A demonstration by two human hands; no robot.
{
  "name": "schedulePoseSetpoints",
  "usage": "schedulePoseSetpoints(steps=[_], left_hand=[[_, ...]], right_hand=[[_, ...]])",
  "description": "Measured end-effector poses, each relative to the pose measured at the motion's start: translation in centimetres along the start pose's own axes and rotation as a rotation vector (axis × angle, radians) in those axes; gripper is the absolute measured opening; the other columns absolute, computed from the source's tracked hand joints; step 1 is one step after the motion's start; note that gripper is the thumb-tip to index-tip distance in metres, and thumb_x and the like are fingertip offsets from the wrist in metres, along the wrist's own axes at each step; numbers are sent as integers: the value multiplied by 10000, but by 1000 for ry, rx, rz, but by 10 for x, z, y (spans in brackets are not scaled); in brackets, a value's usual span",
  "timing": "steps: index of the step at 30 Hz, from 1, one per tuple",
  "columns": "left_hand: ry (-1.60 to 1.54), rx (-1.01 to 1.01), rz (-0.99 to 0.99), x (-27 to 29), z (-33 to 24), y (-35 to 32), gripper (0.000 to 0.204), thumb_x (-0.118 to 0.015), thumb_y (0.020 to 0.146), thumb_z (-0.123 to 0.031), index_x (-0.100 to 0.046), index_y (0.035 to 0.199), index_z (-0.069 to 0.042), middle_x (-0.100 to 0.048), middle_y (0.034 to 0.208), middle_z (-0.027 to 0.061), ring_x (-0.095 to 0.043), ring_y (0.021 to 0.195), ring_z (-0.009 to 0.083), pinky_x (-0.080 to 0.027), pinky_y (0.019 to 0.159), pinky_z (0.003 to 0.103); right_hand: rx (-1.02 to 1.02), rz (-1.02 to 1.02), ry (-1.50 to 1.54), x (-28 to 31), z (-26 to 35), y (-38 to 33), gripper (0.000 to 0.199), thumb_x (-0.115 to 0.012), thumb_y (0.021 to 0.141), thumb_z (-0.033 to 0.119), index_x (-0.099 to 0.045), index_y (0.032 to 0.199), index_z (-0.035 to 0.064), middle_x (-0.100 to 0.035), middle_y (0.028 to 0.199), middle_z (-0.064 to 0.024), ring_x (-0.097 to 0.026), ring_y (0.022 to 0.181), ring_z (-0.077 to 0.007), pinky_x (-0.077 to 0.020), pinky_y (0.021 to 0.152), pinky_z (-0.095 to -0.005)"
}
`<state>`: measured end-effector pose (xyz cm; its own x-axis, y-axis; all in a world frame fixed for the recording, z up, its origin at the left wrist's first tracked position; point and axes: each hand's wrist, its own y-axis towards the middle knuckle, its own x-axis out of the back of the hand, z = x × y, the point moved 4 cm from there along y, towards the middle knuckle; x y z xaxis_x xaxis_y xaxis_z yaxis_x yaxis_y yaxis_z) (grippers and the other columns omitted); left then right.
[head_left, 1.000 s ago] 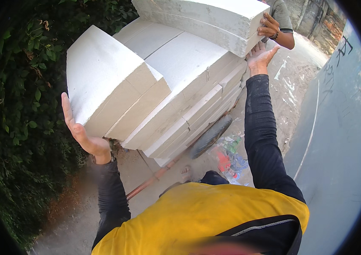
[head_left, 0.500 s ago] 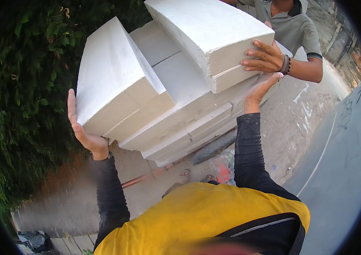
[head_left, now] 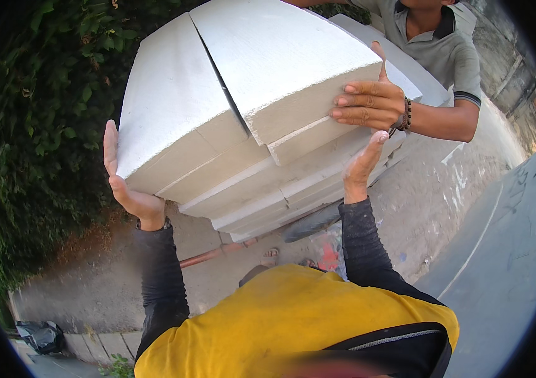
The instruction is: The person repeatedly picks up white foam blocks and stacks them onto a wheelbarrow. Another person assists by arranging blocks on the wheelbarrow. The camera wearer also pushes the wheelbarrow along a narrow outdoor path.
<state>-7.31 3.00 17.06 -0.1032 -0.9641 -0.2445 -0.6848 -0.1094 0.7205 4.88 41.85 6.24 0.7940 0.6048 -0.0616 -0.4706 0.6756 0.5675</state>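
White blocks (head_left: 230, 126) between left hand (head_left: 126, 183), right hand (head_left: 362, 167), seemingly.

Stack of slabs (head_left: 268, 183) in middle, raised before wearer's chest. Left hand (head_left: 126, 183) flat against stack's left end, right hand (head_left: 362, 167) against its right side. Top slab (head_left: 280, 63) lies on stack, beside another slab (head_left: 167, 120) at its left. Co-worker's hand (head_left: 368, 104) on top slab's right edge, just above right hand. Hedge (head_left: 34, 138) left of stack. Pipe (head_left: 214, 255) on ground below stack. Bag (head_left: 41, 337) far lower left.
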Motion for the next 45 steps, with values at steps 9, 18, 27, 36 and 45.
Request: schedulePoseSetpoints(steps=[9,18,27,36,45], left_hand=[[-15,-12,29,5,1,3,1083,-352,904,-829,-259,1615,-18,-263,1679,178,-263,1541,316,-200,1260,476],[-109,223,-247,69,48,74,1116,-184,905,-891,-24,1661,-87,-43,1732,155,31,1604,282,43,1280,493],[-165,407,183,30,126,112,1118,-181,918,-889,-42,1660,-64,-41,1737,137,-14,1605,255,-4,1277,435],[-525,474,-63,20,185,126,902,-400,1032,-682,-193,1626,-36,-319,1638,113,-308,1492,245,-194,1255,401],[-586,551,10,23,224,154,606,-499,1049,-523,-507,1419,-43,-569,1414,117,-526,1291,242,-408,1094,433]], right_hand=[[12,-91,114,-18,15,-13,852,-260,1072,662,-276,1561,-36,-312,1591,-182,-266,1488,-268,-181,1232,-423],[277,-175,-138,-1,55,-13,909,-197,1052,694,-207,1607,-26,-217,1677,-213,-167,1574,-335,-123,1274,-477],[366,-268,-45,-21,69,63,870,-204,1071,656,-250,1581,-48,-310,1625,-238,-265,1536,-325,-170,1261,-434],[399,-388,-61,-6,98,64,877,-211,1037,720,-289,1565,24,-361,1588,-244,-317,1513,-330,-195,1242,-533],[693,-251,-510,-67,132,36,1108,-283,961,815,26,1622,-20,-120,1660,-272,-235,1531,-415,-82,1277,-538]])
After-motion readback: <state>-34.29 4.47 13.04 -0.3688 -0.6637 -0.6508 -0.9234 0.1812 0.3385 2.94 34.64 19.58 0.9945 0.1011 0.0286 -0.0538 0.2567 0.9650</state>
